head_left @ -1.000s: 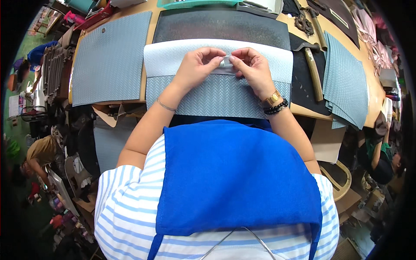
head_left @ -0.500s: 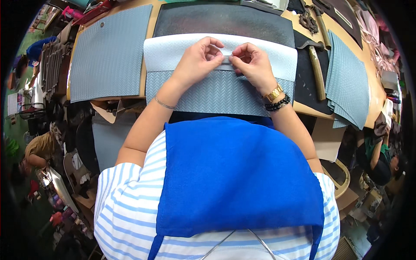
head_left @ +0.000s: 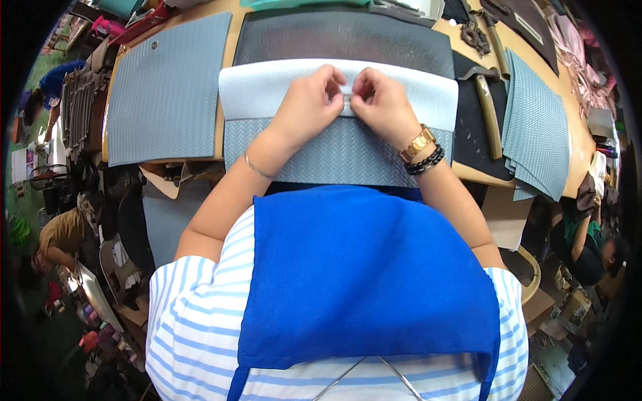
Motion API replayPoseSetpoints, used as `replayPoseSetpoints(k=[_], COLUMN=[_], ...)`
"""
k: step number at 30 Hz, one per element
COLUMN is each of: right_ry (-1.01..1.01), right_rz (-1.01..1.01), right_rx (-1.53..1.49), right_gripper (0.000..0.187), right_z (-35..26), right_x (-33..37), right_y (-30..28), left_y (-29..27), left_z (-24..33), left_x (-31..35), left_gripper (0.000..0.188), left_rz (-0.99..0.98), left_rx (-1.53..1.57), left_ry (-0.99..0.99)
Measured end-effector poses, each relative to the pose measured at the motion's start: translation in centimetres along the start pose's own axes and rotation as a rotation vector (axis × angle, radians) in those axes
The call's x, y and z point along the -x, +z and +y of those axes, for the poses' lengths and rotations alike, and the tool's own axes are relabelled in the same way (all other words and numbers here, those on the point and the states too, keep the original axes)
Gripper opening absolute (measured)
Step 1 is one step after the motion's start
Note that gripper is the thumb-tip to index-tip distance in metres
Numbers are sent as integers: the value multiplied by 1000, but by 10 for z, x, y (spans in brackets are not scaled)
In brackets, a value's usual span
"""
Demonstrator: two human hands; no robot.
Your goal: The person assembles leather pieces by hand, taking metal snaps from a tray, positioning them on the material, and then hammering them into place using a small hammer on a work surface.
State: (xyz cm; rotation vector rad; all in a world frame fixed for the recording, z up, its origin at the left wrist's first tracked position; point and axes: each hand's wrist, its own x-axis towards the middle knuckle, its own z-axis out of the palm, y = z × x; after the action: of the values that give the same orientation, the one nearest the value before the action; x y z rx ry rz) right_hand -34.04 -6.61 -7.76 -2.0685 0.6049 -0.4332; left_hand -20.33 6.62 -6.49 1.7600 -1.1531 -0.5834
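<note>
A blue-grey sheet with a herringbone texture (head_left: 334, 157) lies in front of me, its far part turned back so that a white underside (head_left: 257, 93) shows. Over the middle of this white flap, my left hand (head_left: 309, 101) is closed, thumb and fingertips brought together. Facing it, my right hand (head_left: 384, 103) is closed in a similar pinch. Between the two sets of fingertips shows something small and pale, too blurred to name. Part of the flap is hidden beneath my hands.
A dark board (head_left: 348, 33) lies beyond the sheet. On the right are a hammer (head_left: 491, 117) and a stack of similar textured sheets (head_left: 538, 120). Another textured sheet (head_left: 167, 100) with a small round fitting lies on the left. Other people work at both sides.
My fingers have curled in more, and the thin strip seen between them earlier is now mostly covered. My right hand has turned slightly inward. The sheet still lies folded.
</note>
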Motion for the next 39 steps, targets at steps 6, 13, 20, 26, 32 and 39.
replayPoseSetpoints(k=[6,13,20,26,32,39], right_ry=[-87,-165,-224,9,113,-209], right_rz=[-153,170,76,90,-159,-176], right_rx=[145,486,673,955,1051,1170], right_gripper=[20,22,20,22,20,19], right_z=[-24,15,-16,6,22,60], right_x=[-38,-165,-232,-258,-229,-215], right_y=[-47,-134,-91,-130,-158,-166], left_y=[-5,-1,-3,-2,-5,-6], left_z=[-7,-5,-9,-5,-4,-1], left_x=[8,5,5,4,6,5], left_gripper=[10,9,6,7,7,9], left_rz=[49,60,84,59,66,36], left_rx=[-127,-102,-120,-110,-112,-118], left_ry=[275,265,293,282,238,228])
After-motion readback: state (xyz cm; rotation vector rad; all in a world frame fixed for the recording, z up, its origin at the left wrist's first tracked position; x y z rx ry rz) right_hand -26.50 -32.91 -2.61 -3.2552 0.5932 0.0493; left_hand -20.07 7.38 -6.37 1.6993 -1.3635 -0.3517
